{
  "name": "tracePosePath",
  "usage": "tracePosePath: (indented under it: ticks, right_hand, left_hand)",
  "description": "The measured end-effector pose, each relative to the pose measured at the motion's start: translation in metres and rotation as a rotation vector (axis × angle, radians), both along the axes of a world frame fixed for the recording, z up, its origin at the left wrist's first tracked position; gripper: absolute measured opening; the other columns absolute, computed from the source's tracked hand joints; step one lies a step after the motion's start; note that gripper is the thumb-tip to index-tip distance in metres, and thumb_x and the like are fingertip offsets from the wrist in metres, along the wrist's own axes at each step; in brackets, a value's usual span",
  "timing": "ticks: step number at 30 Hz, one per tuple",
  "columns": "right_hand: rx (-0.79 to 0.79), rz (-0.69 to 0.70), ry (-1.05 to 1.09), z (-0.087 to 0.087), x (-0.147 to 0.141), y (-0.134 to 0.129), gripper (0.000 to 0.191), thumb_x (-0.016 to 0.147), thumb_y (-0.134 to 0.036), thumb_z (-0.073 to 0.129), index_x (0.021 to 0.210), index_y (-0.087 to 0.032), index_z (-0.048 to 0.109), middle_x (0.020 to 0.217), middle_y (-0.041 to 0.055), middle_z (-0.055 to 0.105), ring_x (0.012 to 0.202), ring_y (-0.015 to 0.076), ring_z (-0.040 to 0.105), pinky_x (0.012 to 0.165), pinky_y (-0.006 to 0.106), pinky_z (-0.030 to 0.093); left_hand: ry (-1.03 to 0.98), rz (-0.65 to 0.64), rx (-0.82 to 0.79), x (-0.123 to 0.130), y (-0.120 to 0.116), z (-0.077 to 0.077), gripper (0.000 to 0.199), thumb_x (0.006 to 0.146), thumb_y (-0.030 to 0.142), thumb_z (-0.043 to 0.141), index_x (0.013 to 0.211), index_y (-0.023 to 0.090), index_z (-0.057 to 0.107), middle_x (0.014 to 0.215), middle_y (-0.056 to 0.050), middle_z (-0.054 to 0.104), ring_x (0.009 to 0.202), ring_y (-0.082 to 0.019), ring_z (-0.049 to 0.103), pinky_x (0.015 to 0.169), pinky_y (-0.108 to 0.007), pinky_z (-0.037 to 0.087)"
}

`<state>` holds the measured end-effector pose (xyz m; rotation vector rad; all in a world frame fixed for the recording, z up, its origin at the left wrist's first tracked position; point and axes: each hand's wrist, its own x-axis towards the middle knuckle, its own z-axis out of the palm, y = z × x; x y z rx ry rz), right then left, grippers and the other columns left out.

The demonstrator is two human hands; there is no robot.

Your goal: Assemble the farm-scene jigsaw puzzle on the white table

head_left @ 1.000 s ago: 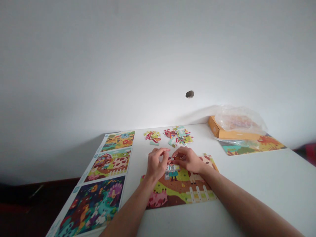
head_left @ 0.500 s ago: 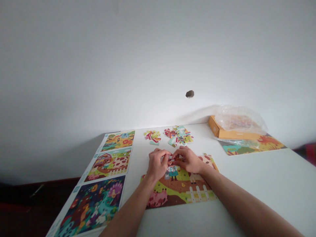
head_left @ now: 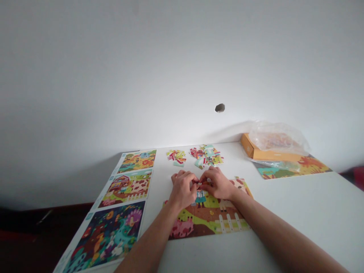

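Note:
A partly joined jigsaw puzzle [head_left: 212, 218] with a farm picture lies on the table in front of me: a pink pig, a white fence, a figure in a teal skirt and part of a spotted cow show. Over its upper middle, my left hand [head_left: 184, 188] and my right hand [head_left: 217, 184] meet with bent fingers. Thumb and forefinger of each hand are pinched at a small puzzle piece, mostly hidden by the fingertips. The forearms cover parts of the puzzle's left and right sides.
Loose puzzle pieces lie in two heaps, a small left heap [head_left: 176, 156] and a larger right heap [head_left: 210, 155]. Three picture sheets, including a farm sheet [head_left: 127, 187], line the table's left side. An orange box [head_left: 250, 148] under a plastic bag [head_left: 277, 138] stands back right, by a dinosaur picture [head_left: 295, 168].
My left hand has shifted slightly, and its fingertips now cover more of the figure's head area. My right hand stays nearly in place. The whole view has moved a little.

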<state>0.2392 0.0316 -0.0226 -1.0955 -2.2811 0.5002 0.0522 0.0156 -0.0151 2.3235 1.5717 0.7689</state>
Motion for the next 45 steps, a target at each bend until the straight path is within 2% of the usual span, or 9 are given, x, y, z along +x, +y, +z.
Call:
tracePosePath:
  ticks: [9,16,18,22,31,37,45]
  right_hand:
    - [0.058,-0.043,-0.089,-0.0021,0.0002,0.0014,0.014,0.079,-0.033,0.069,0.086,-0.021,0.067,0.090,0.0044,0.060,0.091,0.0215,0.050,0.082,0.035,0.035]
    - [0.050,-0.033,-0.121,-0.0020,0.0005,0.0011,0.018,0.082,-0.039,0.067,0.087,-0.021,0.066,0.092,0.0055,0.057,0.092,0.0224,0.049,0.084,0.036,0.035]
    - [0.048,-0.026,-0.139,-0.0003,0.0003,0.0000,0.030,0.076,-0.043,0.071,0.095,-0.021,0.064,0.096,0.0061,0.057,0.094,0.0238,0.049,0.085,0.037,0.035]
    - [0.053,-0.037,-0.162,0.0022,-0.0004,-0.0018,0.071,0.063,-0.047,0.079,0.123,-0.021,0.052,0.111,0.0088,0.054,0.103,0.0275,0.046,0.089,0.041,0.035]
    - [-0.016,-0.129,-0.237,-0.0006,0.0002,0.0003,0.095,0.061,-0.060,0.075,0.140,-0.023,0.038,0.123,0.0126,0.046,0.114,0.0323,0.039,0.099,0.048,0.029]
    - [-0.016,-0.145,-0.256,0.0011,0.0010,-0.0001,0.098,0.064,-0.065,0.070,0.145,-0.025,0.032,0.130,0.0150,0.042,0.119,0.0350,0.036,0.101,0.052,0.026]
    - [-0.018,-0.133,-0.266,0.0010,0.0012,0.0007,0.099,0.064,-0.066,0.070,0.145,-0.024,0.032,0.131,0.0148,0.042,0.120,0.0343,0.035,0.101,0.051,0.028]
  left_hand:
    - [0.079,0.032,-0.023,0.0024,0.0002,-0.0035,0.007,0.073,0.016,0.058,0.076,0.022,0.060,0.089,-0.002,0.064,0.095,-0.023,0.052,0.087,-0.040,0.029]
    - [0.080,0.036,-0.047,0.0026,0.0008,-0.0043,0.008,0.073,0.014,0.058,0.076,0.022,0.060,0.087,-0.001,0.064,0.093,-0.022,0.053,0.087,-0.039,0.028]
    - [0.076,0.029,-0.049,0.0025,0.0009,-0.0045,0.010,0.073,0.013,0.058,0.077,0.022,0.060,0.087,-0.001,0.065,0.093,-0.022,0.053,0.087,-0.039,0.028]
    - [0.078,0.029,-0.046,0.0028,0.0008,-0.0051,0.012,0.072,0.011,0.058,0.077,0.022,0.059,0.088,-0.001,0.065,0.093,-0.022,0.053,0.088,-0.039,0.027]
    - [0.110,0.028,-0.049,0.0034,-0.0003,-0.0036,0.011,0.074,0.013,0.057,0.078,0.023,0.059,0.090,-0.001,0.063,0.094,-0.022,0.053,0.087,-0.039,0.029]
    - [0.128,0.029,-0.042,0.0034,-0.0004,-0.0040,0.012,0.075,0.012,0.056,0.078,0.023,0.059,0.090,-0.002,0.061,0.096,-0.023,0.052,0.087,-0.040,0.030]
    - [0.138,0.006,-0.044,0.0036,-0.0008,-0.0049,0.015,0.074,0.009,0.056,0.078,0.023,0.059,0.089,-0.002,0.061,0.095,-0.022,0.052,0.087,-0.040,0.029]
